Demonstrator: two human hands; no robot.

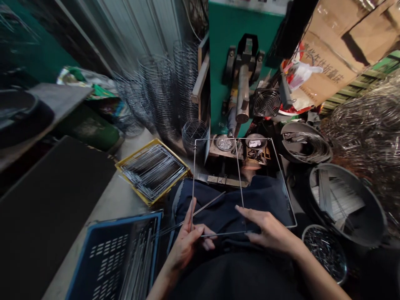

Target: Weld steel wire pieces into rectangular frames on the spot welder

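Observation:
A rectangular metal wire frame with a middle bar stands tilted above my lap. My left hand has its fingers and thumb closed around the frame's lower left corner. Thin loose wire rods stick out from that same hand, crossing the frame's left side at a slant. My right hand grips the frame near the lower end of the middle bar, thumb below and fingers above. The frame's right part reaches past my right hand. Dark cloth covers my lap beneath it.
A green machine stands ahead, with small bowls of metal parts at its base. To the left are a yellow crate and a blue crate of wire pieces. Basins and a bowl of small parts sit right.

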